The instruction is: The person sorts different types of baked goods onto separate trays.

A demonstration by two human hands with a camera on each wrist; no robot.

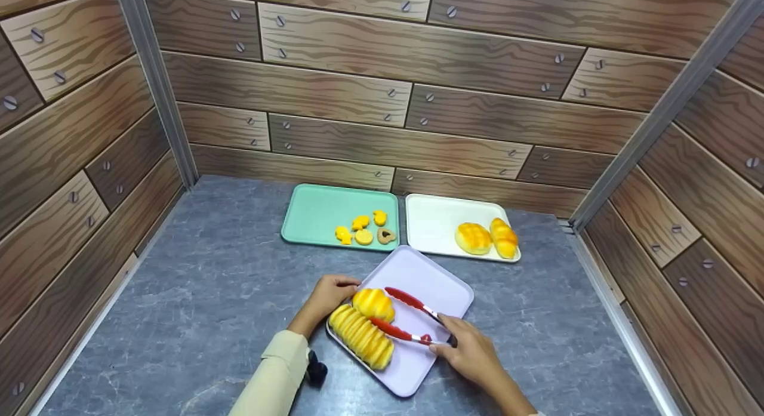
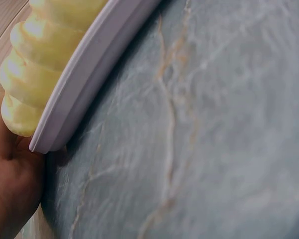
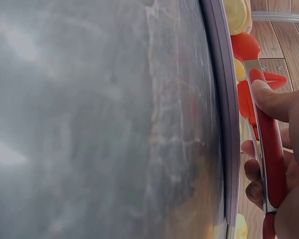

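My left hand (image 1: 331, 293) grips the edge of a lilac tray (image 1: 418, 279) at its left side; part of the fingers is hidden. On that tray lie a long ridged yellow bread (image 1: 361, 337) and a shorter, rounder bread (image 1: 373, 304) beyond it. My right hand (image 1: 474, 351) holds red-tipped tongs (image 1: 406, 298) by their handles. Their arms are spread, with one tip at the far right of the rounder bread and the other near the gap between the two breads. In the right wrist view, the thumb lies along the red handle (image 3: 271, 159).
Behind the lilac tray, a green tray (image 1: 316, 216) holds several small yellow pieces and a heart-shaped biscuit (image 1: 386, 236). Beside it a white tray (image 1: 430, 222) carries two breads (image 1: 473, 238). Wood-patterned walls (image 1: 334, 94) enclose the grey tabletop (image 1: 209, 296).
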